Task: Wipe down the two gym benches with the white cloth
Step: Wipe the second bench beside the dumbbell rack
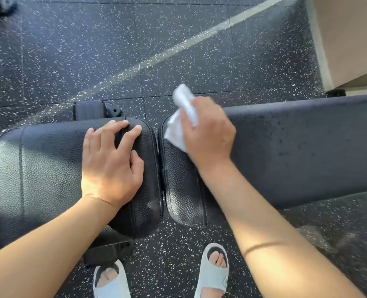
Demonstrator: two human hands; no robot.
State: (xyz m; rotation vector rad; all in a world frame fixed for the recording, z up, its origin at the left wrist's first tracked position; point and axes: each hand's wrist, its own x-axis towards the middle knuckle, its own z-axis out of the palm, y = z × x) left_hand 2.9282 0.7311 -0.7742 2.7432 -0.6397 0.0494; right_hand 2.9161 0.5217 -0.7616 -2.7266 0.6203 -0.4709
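Speckled gym floor [113,50], right hand [208,134] grip bunching white cloth [182,121] on right bench [296,151], left hand [111,160] flat, fingers straight

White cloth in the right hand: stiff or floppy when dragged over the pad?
Likely floppy: the white cloth bunches and folds in the right hand. Probably light, since a loose end sticks up unsupported. It may snag slightly on the bench pad's grained surface.
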